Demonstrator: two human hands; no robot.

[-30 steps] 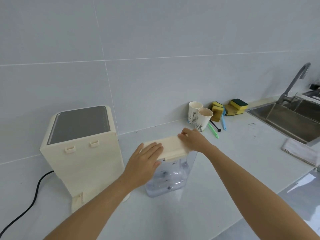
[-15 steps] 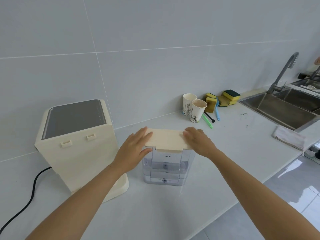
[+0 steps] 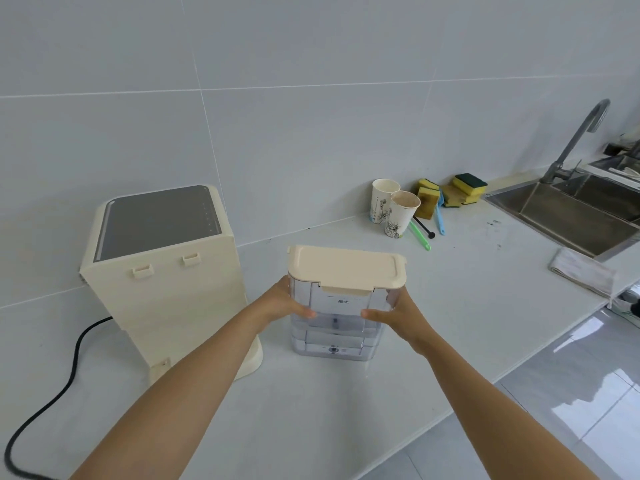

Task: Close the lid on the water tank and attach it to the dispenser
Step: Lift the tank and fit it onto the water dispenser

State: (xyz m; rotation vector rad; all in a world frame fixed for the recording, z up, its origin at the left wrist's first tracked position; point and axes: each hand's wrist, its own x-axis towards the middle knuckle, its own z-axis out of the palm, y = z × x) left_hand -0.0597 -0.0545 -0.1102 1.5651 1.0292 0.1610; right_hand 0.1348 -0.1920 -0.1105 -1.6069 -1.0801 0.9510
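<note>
A clear plastic water tank [image 3: 334, 336] stands upright on the white counter, right of centre. Its cream lid [image 3: 346, 268] lies flat and closed on top. My left hand [image 3: 282, 301] grips the tank's left side just under the lid, thumb on the front face. My right hand [image 3: 398, 315] grips the right side the same way. The cream dispenser [image 3: 162, 282] with a grey top panel stands to the left, its back with two small hooks facing the tank. A gap separates tank and dispenser.
Two paper cups [image 3: 394, 211], sponges [image 3: 450, 194] and small utensils sit at the back right. A steel sink [image 3: 568, 216] with a tap [image 3: 575, 140] is far right, a folded cloth [image 3: 581, 270] beside it. A black cord [image 3: 48, 400] runs left.
Both hands have slid off the lid's top down to the tank's sides. The lid now sits flat and closed.
</note>
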